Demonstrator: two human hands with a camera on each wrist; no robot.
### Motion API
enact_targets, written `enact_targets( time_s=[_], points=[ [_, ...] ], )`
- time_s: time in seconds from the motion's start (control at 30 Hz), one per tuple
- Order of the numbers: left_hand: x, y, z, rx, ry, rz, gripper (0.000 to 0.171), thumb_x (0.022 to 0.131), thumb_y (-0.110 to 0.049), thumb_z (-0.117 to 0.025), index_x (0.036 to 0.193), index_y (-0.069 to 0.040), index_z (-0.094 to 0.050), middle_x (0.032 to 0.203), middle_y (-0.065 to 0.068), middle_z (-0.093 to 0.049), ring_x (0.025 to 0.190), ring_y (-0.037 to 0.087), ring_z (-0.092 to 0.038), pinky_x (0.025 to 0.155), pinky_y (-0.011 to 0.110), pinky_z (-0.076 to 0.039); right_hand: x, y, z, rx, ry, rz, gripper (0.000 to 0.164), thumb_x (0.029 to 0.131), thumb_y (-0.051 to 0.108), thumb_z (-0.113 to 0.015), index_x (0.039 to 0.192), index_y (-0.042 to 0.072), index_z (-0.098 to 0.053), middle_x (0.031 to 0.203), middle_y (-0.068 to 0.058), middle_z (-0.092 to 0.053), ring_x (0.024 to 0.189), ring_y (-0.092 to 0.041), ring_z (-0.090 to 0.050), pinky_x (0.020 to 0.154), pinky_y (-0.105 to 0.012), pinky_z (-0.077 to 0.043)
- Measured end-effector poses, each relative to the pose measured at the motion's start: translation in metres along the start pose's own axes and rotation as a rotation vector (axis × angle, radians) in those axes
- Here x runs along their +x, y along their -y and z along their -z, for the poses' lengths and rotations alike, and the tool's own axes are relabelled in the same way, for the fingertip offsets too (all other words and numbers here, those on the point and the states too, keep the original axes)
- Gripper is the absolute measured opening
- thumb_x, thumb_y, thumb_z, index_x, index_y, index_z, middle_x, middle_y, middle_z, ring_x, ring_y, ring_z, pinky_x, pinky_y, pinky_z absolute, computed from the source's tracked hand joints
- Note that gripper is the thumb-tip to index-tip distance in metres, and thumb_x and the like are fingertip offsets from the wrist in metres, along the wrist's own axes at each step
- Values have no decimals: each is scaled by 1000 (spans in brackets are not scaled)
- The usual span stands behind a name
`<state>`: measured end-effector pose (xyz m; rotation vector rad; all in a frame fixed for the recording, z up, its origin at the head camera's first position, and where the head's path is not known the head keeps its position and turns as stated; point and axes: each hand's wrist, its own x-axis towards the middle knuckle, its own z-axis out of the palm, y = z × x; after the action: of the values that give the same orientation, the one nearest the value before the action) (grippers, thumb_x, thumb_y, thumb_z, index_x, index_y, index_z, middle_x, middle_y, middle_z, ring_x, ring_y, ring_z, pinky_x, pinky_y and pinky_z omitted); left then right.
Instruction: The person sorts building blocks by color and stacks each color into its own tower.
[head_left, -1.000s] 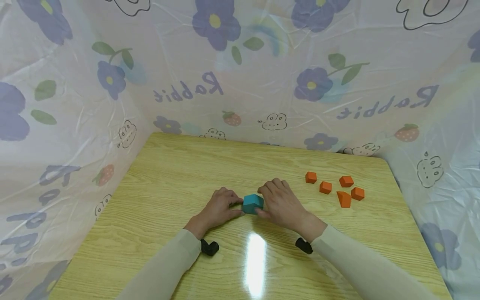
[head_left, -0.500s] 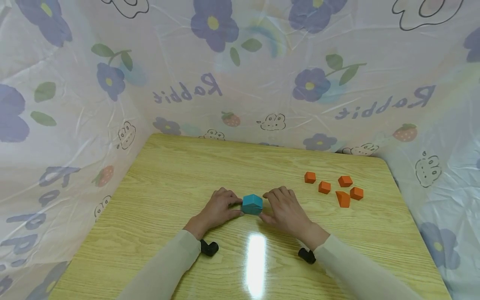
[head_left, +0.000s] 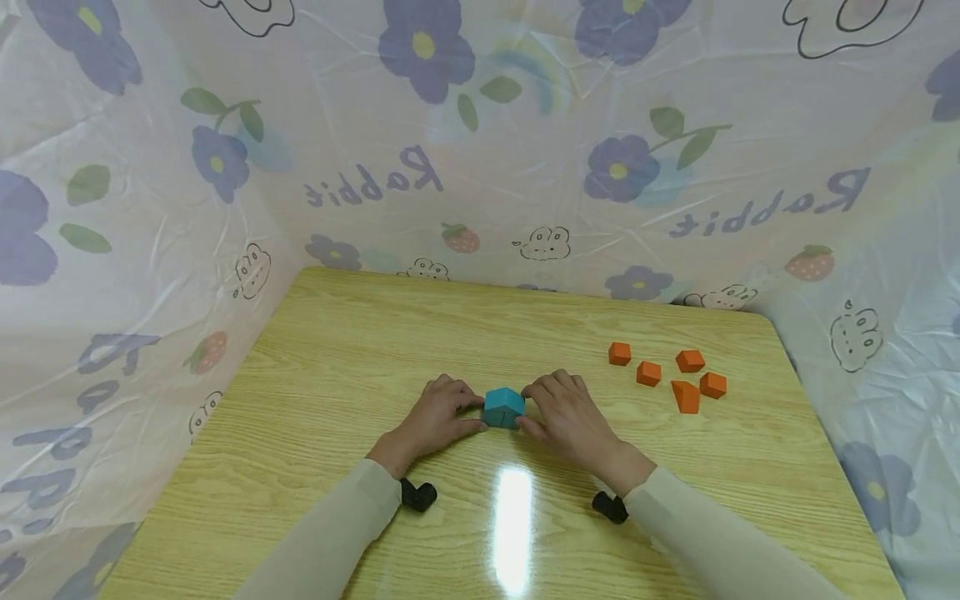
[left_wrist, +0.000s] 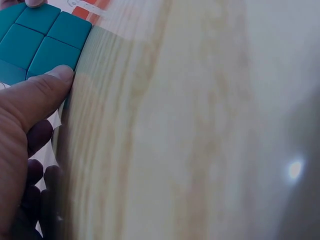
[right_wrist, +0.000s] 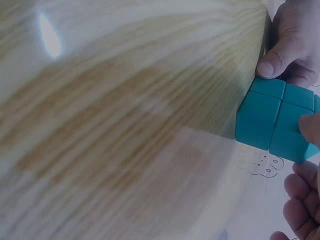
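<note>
Teal blocks [head_left: 503,400] sit together on the table in a small house-like shape with a peaked top. My left hand [head_left: 441,414] pinches their left side between thumb and forefinger. In the left wrist view, its thumb [left_wrist: 47,90] presses the low corner of the block cluster [left_wrist: 42,45], where seams divide several pieces. From the other side my right hand [head_left: 572,421] holds the right edge, fingertips at the back corner and thumb at the front. The right wrist view has that thumb [right_wrist: 311,129] lying on the teal pieces [right_wrist: 257,120], its other fingers curled beneath.
To the right lie several orange cubes [head_left: 648,373] and an orange wedge-like block [head_left: 687,397] on the wooden table [head_left: 360,333]. A patterned curtain [head_left: 480,167] encloses the table's back and sides. Black wrist-worn pieces [head_left: 418,496] stick out by the sleeves.
My right hand drew back from the teal blocks, then came in again against their right side. The seam between the pieces now looks straighter. My left hand stayed in place.
</note>
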<state>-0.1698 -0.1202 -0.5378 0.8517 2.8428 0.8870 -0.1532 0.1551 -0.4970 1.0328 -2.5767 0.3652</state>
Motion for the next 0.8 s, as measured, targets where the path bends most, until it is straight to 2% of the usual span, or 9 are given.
enact_targets(
  time_s=[0.43, 0.8],
  points=[
    [0, -3, 2, 5, 4, 10, 38, 95, -36, -81, 126, -15, -78, 110, -4, -70, 105, 17, -53, 109, 47, -41, 0, 1, 1, -12, 33, -14, 46, 89, 41, -86, 118, 7, -71, 112, -7, -69, 102, -28, -58, 86, -45, -47],
    [0, -4, 2, 1, 1, 10, 37, 95, -35, -81, 126, -14, -78, 109, -4, -70, 104, 17, -53, 108, 46, -41, -1, 1, -2, -39, 54, -29, 41, 89, 40, -86, 114, 10, -72, 110, -5, -70, 100, -27, -59, 85, -44, -48]
  ],
)
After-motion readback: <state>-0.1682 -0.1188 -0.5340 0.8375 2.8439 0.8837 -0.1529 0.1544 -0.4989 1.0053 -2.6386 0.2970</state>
